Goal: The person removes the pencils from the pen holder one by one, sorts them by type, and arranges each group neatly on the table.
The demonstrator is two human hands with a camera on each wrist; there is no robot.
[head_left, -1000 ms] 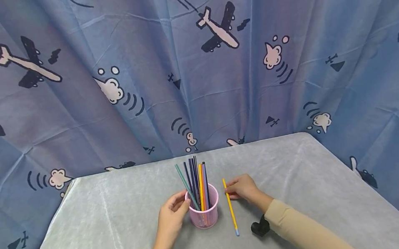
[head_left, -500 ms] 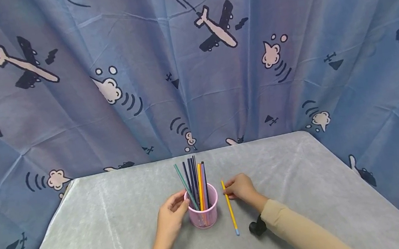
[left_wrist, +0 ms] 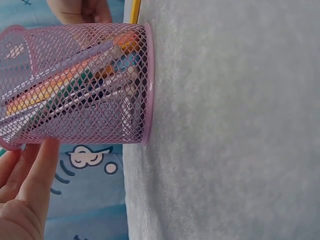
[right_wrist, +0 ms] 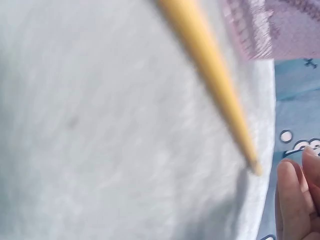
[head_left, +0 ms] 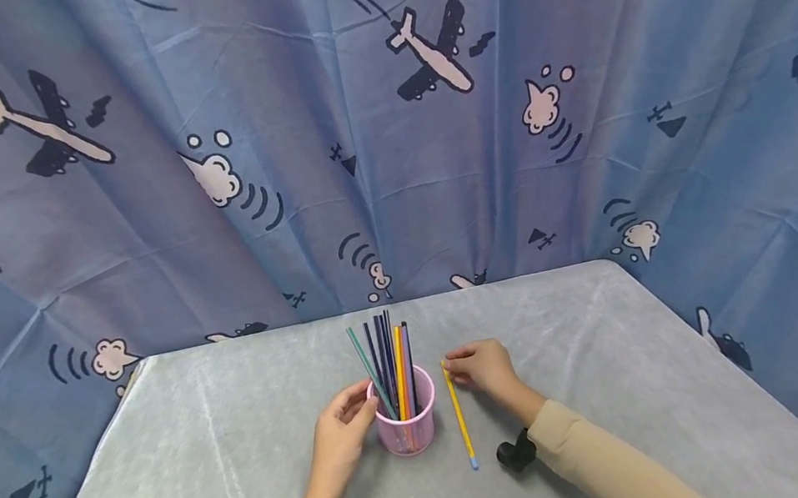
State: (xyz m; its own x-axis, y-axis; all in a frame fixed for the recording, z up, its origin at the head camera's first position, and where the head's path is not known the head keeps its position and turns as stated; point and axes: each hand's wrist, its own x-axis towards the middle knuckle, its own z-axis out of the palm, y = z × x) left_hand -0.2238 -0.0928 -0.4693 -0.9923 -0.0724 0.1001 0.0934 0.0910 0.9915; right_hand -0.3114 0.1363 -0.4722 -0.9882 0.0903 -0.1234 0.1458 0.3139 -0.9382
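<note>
A pink mesh pencil cup (head_left: 409, 437) stands upright on the table with several pencils (head_left: 394, 367) in it, mostly dark, plus a green and a yellow one. My left hand (head_left: 342, 437) touches the cup's left side near the rim. In the left wrist view, the thumb (left_wrist: 41, 172) lies fairly straight against the mesh. To the cup's right, a yellow pencil (head_left: 461, 422) with a blue end lies on the cloth. My right hand (head_left: 486, 368) hovers at its far end. The right wrist view shows the fingertips (right_wrist: 289, 175) just off the pencil's tip, holding nothing.
Grey-white cloth (head_left: 209, 476) covers the table. Behind it hangs a blue curtain (head_left: 387, 158) with airplane prints. Black wrist cameras (head_left: 517, 452) sit at both wrists, low over the table.
My right hand has let go of the yellow pencil and lifted slightly away from it; the pencil stays on the table. The left hand stays at the cup.
</note>
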